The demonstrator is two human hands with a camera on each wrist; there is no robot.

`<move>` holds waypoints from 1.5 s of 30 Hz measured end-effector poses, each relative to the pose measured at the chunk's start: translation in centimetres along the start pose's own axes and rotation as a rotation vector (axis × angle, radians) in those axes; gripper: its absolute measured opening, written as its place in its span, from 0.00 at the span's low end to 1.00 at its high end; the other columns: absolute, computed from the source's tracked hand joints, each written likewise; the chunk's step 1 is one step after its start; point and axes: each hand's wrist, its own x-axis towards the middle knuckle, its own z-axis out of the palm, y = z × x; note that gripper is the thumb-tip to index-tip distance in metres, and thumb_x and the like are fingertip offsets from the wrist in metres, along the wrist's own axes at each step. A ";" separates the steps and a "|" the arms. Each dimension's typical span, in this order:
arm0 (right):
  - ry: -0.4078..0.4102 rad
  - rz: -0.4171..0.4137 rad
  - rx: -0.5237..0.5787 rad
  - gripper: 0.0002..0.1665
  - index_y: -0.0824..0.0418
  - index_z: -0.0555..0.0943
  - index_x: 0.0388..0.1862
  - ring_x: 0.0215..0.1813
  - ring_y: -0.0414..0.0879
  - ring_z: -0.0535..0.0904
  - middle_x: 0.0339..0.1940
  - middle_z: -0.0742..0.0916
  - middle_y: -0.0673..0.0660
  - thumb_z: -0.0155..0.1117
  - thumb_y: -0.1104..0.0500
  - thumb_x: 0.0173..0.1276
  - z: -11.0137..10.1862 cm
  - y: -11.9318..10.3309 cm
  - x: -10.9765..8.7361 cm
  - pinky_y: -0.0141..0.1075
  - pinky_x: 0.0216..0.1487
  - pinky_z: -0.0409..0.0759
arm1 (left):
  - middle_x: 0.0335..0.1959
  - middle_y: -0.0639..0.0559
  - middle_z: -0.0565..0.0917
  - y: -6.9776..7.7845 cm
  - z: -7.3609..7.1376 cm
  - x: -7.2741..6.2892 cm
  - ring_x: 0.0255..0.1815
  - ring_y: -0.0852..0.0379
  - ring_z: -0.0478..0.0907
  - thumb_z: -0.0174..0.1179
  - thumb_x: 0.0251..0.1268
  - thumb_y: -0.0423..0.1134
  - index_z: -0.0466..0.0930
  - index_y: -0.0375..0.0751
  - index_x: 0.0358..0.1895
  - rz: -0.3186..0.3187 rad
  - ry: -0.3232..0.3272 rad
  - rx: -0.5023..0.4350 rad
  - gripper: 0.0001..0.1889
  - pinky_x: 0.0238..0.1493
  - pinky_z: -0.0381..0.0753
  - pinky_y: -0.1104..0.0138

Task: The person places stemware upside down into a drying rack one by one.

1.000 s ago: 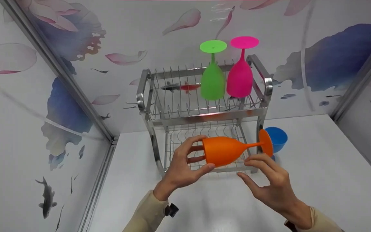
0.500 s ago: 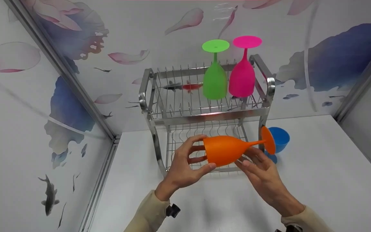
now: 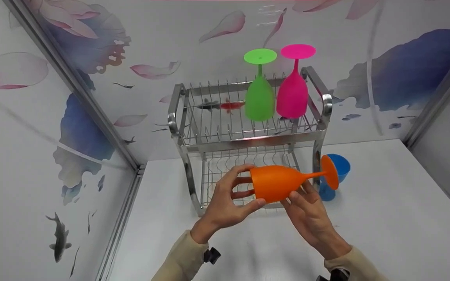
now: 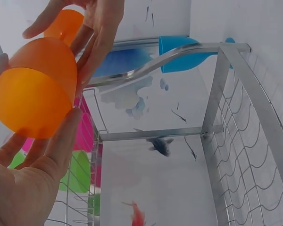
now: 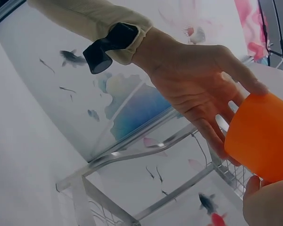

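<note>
An orange plastic goblet (image 3: 277, 183) lies sideways in the air before the rack, its mouth to the left and its foot to the right. My left hand (image 3: 227, 203) grips the bowl by the rim, thumb below and fingers across the mouth. Under the stem end, my right hand (image 3: 311, 218) is turned up with fairly straight fingers, its thumb tip at the bowl's lower side. In the left wrist view the right hand's fingers (image 4: 87, 59) run alongside the goblet, apparently not wrapped round it. The left hand shows in the right wrist view, holding the rim.
A two-tier metal dish rack (image 3: 252, 144) stands at the back. Upside down on its top tier, at the right, are a green goblet (image 3: 260, 99) and a pink goblet (image 3: 292, 95). A blue goblet (image 3: 342, 166) stands upright beside the rack. Printed panels (image 3: 162, 43) enclose the table.
My right hand has moved leftward from beneath the foot to under the bowl's stem end and turned its palm upward. The orange goblet, still in my left hand, has shifted slightly right.
</note>
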 end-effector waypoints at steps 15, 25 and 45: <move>-0.063 -0.069 -0.010 0.26 0.50 0.74 0.76 0.72 0.45 0.78 0.70 0.82 0.50 0.54 0.67 0.85 0.7 -0.2 0.7 0.42 0.81 0.74 | 0.75 0.50 0.74 -0.2 -1.1 -0.5 0.69 0.50 0.82 0.74 0.67 0.50 0.64 0.51 0.80 0.008 -0.012 -0.010 0.42 0.61 0.89 0.59; -0.048 -0.093 -0.349 0.33 0.61 0.69 0.81 0.71 0.51 0.79 0.71 0.81 0.57 0.60 0.71 0.80 2.2 -5.4 2.7 0.41 0.73 0.82 | 0.72 0.48 0.77 -3.3 -6.0 -2.5 0.71 0.46 0.79 0.74 0.67 0.46 0.70 0.46 0.76 0.000 0.215 0.273 0.36 0.68 0.86 0.56; -0.275 -0.095 -1.062 0.31 0.62 0.80 0.71 0.65 0.51 0.85 0.63 0.87 0.56 0.77 0.64 0.70 11.5 -15.9 11.0 0.35 0.66 0.86 | 0.66 0.34 0.81 -10.2 -9.8 -4.4 0.59 0.33 0.85 0.71 0.70 0.32 0.74 0.33 0.72 -0.291 0.541 0.476 0.29 0.52 0.91 0.41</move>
